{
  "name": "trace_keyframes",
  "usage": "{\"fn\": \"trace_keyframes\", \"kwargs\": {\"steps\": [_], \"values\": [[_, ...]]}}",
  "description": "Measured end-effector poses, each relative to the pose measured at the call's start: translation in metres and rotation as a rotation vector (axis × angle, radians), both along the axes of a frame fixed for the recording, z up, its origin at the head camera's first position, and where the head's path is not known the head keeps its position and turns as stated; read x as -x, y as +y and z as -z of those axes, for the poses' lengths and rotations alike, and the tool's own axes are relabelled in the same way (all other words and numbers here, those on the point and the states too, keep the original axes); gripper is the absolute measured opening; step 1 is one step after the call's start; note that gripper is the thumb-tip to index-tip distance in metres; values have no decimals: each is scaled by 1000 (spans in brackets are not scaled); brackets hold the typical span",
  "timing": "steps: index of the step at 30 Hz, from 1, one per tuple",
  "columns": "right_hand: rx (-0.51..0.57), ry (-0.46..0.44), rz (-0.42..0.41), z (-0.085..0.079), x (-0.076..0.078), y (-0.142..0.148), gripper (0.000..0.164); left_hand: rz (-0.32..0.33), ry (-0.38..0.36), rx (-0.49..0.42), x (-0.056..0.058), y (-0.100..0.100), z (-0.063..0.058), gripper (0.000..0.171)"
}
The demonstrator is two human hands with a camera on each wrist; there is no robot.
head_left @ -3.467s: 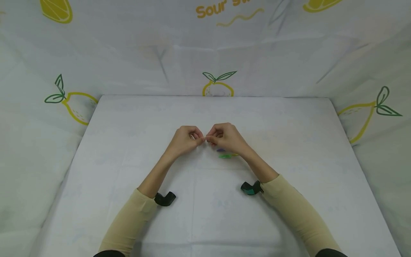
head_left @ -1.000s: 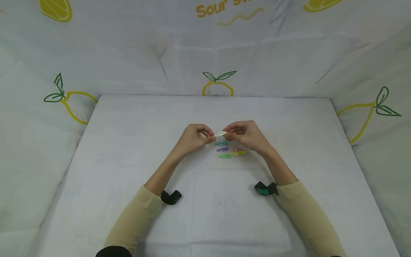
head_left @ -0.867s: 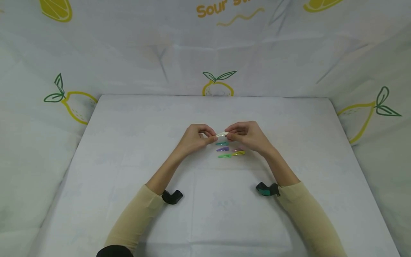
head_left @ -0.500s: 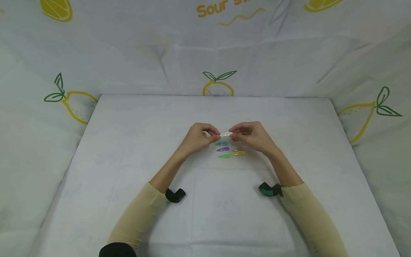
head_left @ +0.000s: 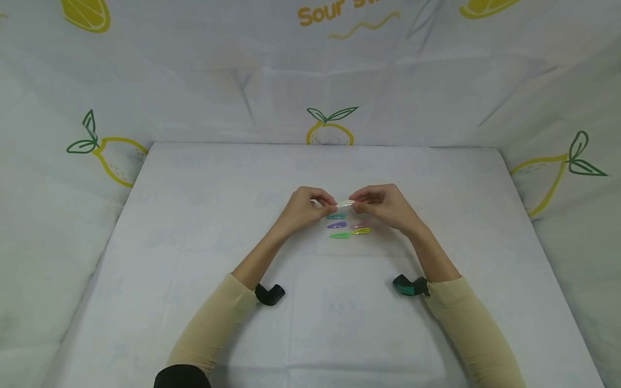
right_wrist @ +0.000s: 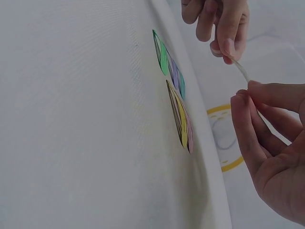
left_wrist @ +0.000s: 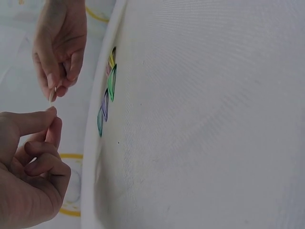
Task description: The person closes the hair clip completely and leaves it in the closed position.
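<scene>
I am seeing both hands pinching one white hair clip [head_left: 345, 203] between them: the left hand [head_left: 304, 207] is nipping its left end between thumb and forefinger, its other fingers curled into the palm, and the right hand [head_left: 383, 205] is nipping the right end the same way. The clip is lying level in the air just above the table [head_left: 194, 215], over the near row of clips. Both forearms are angling inward from the near edge, wrists lifted. Below the hands, a teal clip [head_left: 336, 216], a purple clip [head_left: 337, 225], a green clip [head_left: 339, 235], a pink clip [head_left: 359, 224] and a yellow clip [head_left: 361, 231] are lying flat, close together. Compared with a second ago, the hands are sitting slightly further right, the clip stretched between them as before.
</scene>
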State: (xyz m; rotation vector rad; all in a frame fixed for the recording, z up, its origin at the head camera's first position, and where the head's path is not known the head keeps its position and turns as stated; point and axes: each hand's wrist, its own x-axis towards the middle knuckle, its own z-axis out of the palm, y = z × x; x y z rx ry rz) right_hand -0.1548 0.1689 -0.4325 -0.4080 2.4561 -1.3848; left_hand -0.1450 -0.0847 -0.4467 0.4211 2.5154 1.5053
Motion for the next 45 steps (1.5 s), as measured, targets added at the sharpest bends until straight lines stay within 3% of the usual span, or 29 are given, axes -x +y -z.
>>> {"fn": "trace_keyframes", "kwargs": {"steps": [31, 45], "values": [[-57, -11, -22, 9, -1, 25, 22, 61, 15, 36, 0, 25, 3, 7], [-44, -22, -38, 14, -1, 29, 22, 48, 8, 62, 1, 31, 6, 7]]}}
